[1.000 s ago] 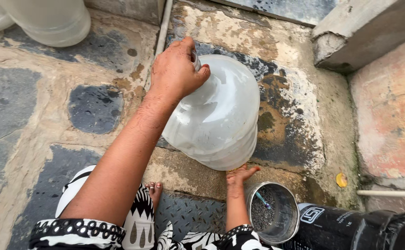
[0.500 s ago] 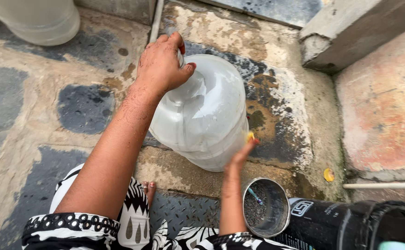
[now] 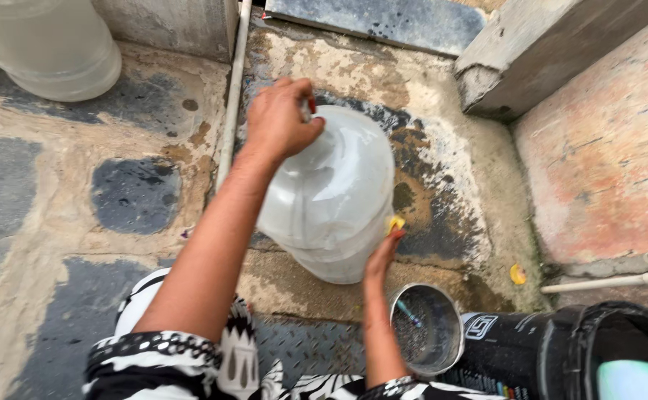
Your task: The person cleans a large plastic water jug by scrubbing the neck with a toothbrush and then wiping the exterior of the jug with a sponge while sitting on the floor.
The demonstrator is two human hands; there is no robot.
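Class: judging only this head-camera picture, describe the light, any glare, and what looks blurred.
Head view: soft, even daylight, no hard shadows; pale sheen on the clear water jug and wet floor; left hand at the jug's neck and right hand with a yellow scrubber slightly motion-blurred; black bucket cropped.

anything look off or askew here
The big clear water jug is tilted, not upright: the left hand grips its neck while the right hand presses a yellow sponge to its side. The concrete floor is stained and patchy. Nothing looks spilled.
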